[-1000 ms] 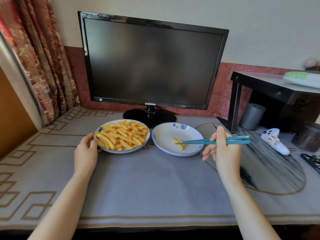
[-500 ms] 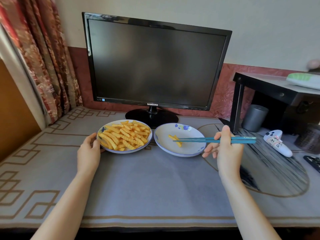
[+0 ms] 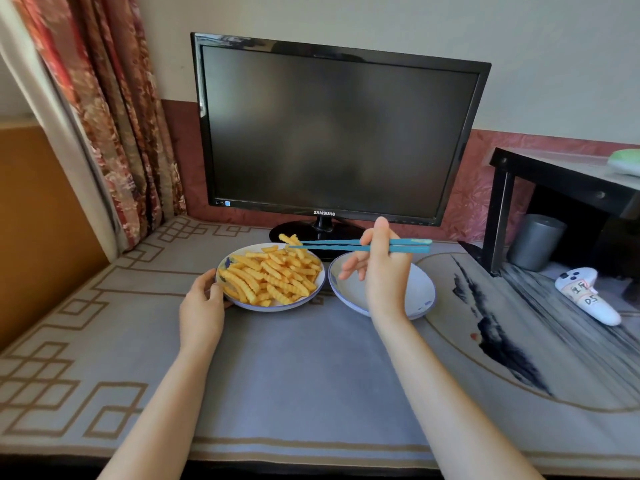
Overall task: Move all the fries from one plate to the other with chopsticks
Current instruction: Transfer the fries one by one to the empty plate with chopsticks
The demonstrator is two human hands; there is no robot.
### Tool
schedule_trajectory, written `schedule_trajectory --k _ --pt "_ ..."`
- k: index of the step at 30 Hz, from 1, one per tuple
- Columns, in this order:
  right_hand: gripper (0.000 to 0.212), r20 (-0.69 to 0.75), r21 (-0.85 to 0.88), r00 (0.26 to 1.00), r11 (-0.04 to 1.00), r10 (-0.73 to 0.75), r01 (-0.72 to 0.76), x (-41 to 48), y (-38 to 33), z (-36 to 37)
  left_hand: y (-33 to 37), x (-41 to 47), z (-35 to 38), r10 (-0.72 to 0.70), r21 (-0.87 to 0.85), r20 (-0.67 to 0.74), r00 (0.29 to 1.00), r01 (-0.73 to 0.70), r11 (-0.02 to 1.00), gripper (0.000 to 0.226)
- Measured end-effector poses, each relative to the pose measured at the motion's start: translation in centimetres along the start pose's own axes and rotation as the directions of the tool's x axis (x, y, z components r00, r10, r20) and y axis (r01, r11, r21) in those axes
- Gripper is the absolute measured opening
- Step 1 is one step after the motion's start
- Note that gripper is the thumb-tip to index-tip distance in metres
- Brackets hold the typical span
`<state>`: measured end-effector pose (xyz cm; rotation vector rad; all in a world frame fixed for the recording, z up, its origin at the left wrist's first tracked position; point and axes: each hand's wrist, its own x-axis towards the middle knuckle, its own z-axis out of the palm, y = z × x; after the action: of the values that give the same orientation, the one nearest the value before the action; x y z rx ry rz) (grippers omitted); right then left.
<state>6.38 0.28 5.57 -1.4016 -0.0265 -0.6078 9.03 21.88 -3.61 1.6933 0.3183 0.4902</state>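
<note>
Fries (image 3: 273, 277): heaped on the left plate (image 3: 313, 295); 1 or 2 pinched at the chopsticks' (image 3: 332, 244) tips above it.
Right hand (image 3: 382, 271): closed around the chopsticks, over the right plate (image 3: 420, 292).
Left hand (image 3: 202, 306): gripped the left plate's rim.

Chopsticks (image 3: 332, 244) pinch fries (image 3: 290, 240) above full plate (image 3: 277, 306).

A home room: floral curtains (image 3: 114, 109), a monitor (image 3: 332, 133) and a patterned cloth-covered table (image 3: 294, 375) by the wall.
</note>
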Motion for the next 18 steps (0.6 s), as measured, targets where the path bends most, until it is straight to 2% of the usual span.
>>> schedule_trajectory --k 11,18 --pt "0.038 0.117 -0.066 0.993 0.998 -0.001 0.009 0.5 2.7 3.4 -0.3 0.2 0.0 0.0 0.005 -0.007 1.0 0.0 1.0 0.036" --pt "0.037 0.097 -0.027 0.995 0.999 -0.018 0.02 0.4 1.6 2.1 -0.2 0.2 0.1 -0.003 0.006 -0.008 1.0 0.003 1.0 0.036"
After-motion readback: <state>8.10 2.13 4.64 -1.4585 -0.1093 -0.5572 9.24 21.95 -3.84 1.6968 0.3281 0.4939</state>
